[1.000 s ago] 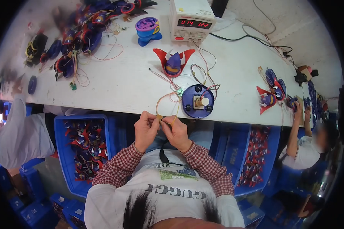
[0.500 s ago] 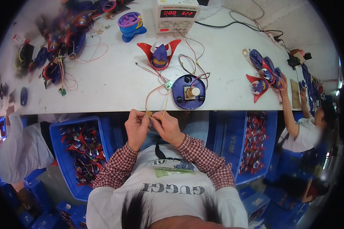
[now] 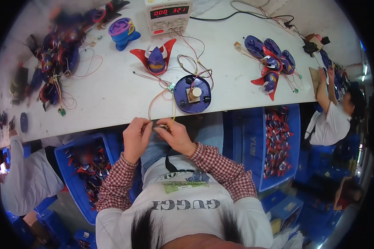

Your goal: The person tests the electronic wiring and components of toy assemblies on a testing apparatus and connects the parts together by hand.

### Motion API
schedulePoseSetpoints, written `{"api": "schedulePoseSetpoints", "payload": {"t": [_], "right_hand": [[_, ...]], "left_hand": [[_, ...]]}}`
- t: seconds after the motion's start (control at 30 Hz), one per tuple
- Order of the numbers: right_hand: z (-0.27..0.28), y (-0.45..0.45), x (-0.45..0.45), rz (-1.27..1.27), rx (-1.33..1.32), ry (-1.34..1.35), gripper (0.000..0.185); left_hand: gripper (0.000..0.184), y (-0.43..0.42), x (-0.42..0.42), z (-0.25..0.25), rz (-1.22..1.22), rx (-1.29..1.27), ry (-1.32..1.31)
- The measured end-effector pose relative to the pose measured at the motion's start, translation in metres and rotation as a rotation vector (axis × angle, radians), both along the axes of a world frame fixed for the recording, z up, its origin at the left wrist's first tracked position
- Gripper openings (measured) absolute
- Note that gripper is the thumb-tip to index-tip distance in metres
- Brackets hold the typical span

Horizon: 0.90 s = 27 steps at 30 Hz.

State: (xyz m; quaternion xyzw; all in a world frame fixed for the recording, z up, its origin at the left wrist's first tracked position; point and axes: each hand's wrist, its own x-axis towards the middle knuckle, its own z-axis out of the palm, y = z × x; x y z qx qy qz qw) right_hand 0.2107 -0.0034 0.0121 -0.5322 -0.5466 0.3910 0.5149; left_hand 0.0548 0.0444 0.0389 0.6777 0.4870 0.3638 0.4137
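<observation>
My left hand (image 3: 137, 137) and my right hand (image 3: 174, 135) meet at the table's front edge, fingers pinched together. Thin wires (image 3: 152, 103) run up from them to a small green circuit board (image 3: 171, 87). What the left fingers grip is hidden; the right fingers close on a small part with a yellow wire, mostly covered. Beside the board lies a round dark-blue base (image 3: 192, 94) with a pale knob on top. Behind it sits a purple horned head with red wings (image 3: 156, 59), wired to the board.
A power supply (image 3: 169, 16) and a blue-purple cup-like part (image 3: 122, 33) stand at the back. Toy parts pile up at left (image 3: 56, 62) and right (image 3: 272, 62). Blue bins (image 3: 262, 145) of parts flank my lap. Co-workers sit on both sides.
The view has shifted, so the table things sit further left. The small brown piece seen between my fingertips is now mostly hidden. The co-worker's hand has left the right-hand toy parts.
</observation>
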Motion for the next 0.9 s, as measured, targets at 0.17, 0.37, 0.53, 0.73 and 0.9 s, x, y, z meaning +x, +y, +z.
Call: {"api": "schedulePoseSetpoints", "payload": {"t": [0.17,0.37,0.53,0.73,0.9], "right_hand": [[-0.005,-0.016,0.01,0.016,-0.073,-0.124,0.033],[0.088,-0.026,0.083,-0.03,-0.101,-0.396,0.03],[0.089,0.024,0.096,-0.195,0.021,-0.46,0.026],[0.065,0.05,0.096,-0.122,0.263,-0.699,0.023],[0.08,0.033,0.106,-0.15,0.432,-0.539,0.02]], "left_hand": [[0.035,0.032,0.014,0.028,-0.072,0.27,0.315],[0.089,0.073,0.088,0.015,-0.416,0.617,0.263],[0.103,0.068,0.109,-0.007,-0.407,0.618,0.319],[0.106,0.068,0.109,-0.007,-0.423,0.521,0.365],[0.104,0.066,0.108,0.0,-0.381,0.536,0.403]]}}
